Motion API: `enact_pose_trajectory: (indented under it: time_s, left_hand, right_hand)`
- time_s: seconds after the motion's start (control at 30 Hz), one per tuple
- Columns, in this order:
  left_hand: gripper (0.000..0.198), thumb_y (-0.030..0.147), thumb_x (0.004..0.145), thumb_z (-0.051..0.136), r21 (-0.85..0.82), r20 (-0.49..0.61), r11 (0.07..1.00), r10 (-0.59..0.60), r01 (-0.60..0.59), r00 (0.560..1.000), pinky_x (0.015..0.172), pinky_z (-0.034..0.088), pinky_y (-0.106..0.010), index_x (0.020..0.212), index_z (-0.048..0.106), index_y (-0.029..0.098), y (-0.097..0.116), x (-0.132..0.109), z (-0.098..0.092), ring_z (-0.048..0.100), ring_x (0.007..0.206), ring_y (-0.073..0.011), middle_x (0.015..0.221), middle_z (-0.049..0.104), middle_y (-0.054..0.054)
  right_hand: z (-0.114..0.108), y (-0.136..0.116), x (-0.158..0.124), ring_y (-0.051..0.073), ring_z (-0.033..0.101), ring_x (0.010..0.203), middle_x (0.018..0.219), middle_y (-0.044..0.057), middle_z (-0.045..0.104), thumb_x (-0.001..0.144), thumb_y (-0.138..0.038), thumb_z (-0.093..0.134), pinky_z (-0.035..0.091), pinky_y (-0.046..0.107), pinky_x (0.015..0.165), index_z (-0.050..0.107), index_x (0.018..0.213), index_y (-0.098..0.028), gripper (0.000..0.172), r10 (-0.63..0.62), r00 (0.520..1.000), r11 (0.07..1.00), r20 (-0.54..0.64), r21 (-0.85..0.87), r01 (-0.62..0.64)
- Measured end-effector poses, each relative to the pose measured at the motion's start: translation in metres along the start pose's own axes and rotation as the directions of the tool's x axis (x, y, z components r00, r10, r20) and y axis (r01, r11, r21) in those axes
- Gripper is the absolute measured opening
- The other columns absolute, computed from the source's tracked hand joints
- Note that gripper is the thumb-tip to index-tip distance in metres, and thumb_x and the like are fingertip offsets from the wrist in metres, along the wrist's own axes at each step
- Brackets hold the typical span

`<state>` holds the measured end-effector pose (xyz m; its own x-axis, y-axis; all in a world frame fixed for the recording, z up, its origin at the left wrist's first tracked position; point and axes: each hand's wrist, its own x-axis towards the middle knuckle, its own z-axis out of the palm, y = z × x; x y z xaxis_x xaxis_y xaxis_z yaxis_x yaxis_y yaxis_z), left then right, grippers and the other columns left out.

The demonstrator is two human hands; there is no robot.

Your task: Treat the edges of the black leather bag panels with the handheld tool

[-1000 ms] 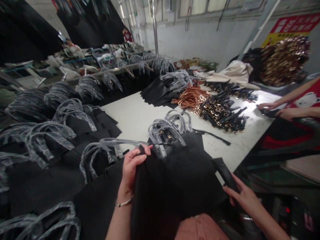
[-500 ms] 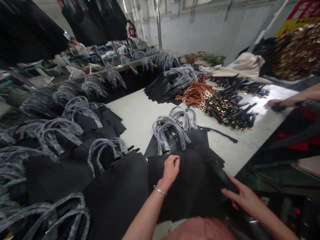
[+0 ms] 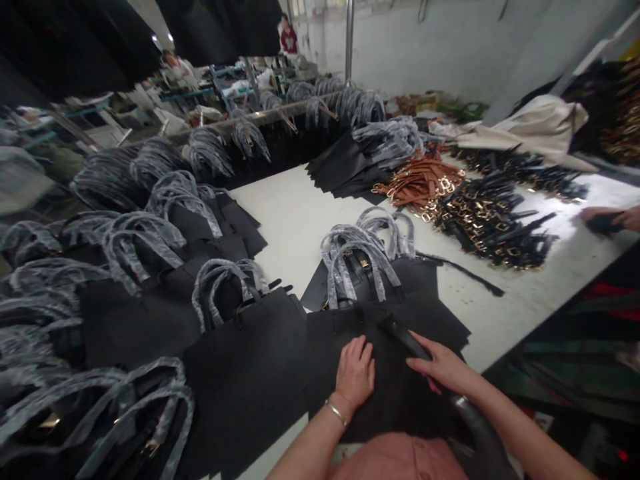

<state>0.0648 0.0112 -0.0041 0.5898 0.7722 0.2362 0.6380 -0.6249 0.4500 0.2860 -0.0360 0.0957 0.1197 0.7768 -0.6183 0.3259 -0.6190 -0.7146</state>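
Black tote bag (image 3: 395,393), flat (matte), strap (image 3: 403,338) across

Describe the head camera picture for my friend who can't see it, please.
A person's left hand lies flat on a black tote bag on a white worktable, and the right hand touches the bag's black strap. More black bags with plastic-wrapped handles lie all around. Piles of tan straps and black straps with gold buckles sit farther along the table.

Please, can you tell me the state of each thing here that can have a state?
Left hand, lying flat on the bag, fingers open.
Right hand, fingers on the strap.
Black bag, lying flat.
Black strap, lying across the bag.
Bag handles, wrapped in grey plastic.
Brown straps, piled, buckles attached.
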Motion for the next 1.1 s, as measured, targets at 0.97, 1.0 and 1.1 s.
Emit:
enact_pose_trajectory:
  time_s: [0.97,1.0,1.1]
  left_hand:
    - [0.031,0.017,0.094,0.046,-0.014,-0.066,0.993,0.116,-0.117,0.991,0.103,0.042,-0.042,0.123,0.057,0.014,-0.003,-0.002,0.010,0.057,0.115,-0.0221,0.121,0.065,-0.010]
    - [0.031,0.017,0.094,0.046,-0.008,-0.077,0.992,0.122,-0.123,0.990,0.103,0.043,-0.041,0.122,0.057,0.014,-0.004,-0.002,0.010,0.057,0.115,-0.0221,0.120,0.065,-0.010]
    - [0.028,0.015,0.094,0.046,-0.007,-0.081,0.977,0.211,-0.213,0.974,0.100,0.045,-0.038,0.119,0.059,0.013,-0.006,-0.004,0.012,0.058,0.114,-0.0213,0.117,0.067,-0.009]
  right_hand:
    - [0.031,-0.049,0.034,0.011,0.056,0.040,0.059,-0.004,0.062,0.081,-0.036,0.060,0.043,0.020,0.039,0.032,0.150,-0.014,0.078,-0.139,0.984,0.965,0.115,-0.206,0.161]
    - [0.031,-0.049,0.033,0.011,0.056,0.040,0.058,-0.005,0.062,0.081,-0.035,0.060,0.043,0.019,0.040,0.032,0.150,-0.014,0.078,-0.144,0.983,0.963,0.117,-0.211,0.167]
    - [0.028,-0.049,0.024,0.010,0.056,0.039,0.058,-0.006,0.061,0.081,-0.030,0.059,0.042,0.018,0.039,0.032,0.150,-0.016,0.076,-0.129,0.975,0.959,0.180,-0.227,0.169]
